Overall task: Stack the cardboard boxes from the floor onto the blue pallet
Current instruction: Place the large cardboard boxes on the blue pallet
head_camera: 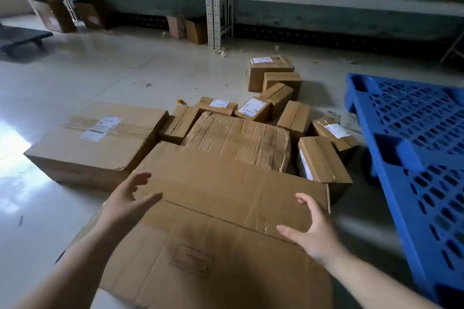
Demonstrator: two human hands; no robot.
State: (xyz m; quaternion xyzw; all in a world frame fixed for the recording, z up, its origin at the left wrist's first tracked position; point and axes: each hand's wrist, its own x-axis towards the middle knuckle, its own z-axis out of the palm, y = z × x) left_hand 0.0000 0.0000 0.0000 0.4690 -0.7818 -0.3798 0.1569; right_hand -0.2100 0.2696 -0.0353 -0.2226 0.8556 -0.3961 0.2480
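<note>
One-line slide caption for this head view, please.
Both open hands, left hand and right hand, hover over a large cardboard box on the floor, blue pallet still bare.

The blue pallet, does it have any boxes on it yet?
Empty, as far as it shows: the blue pallet has only bare grid on top; its far right is cut off.

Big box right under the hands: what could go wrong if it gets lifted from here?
1. The big box looks unsealed, its top flaps loose with an open seam. Gripping by the flaps could let them fold or tear.
2. Both the left hand and right hand are open, over the top. Without a hold on the sides or underneath, the box may slip.
3. Small boxes lie between it and the blue pallet, a likely trip hazard.
</note>
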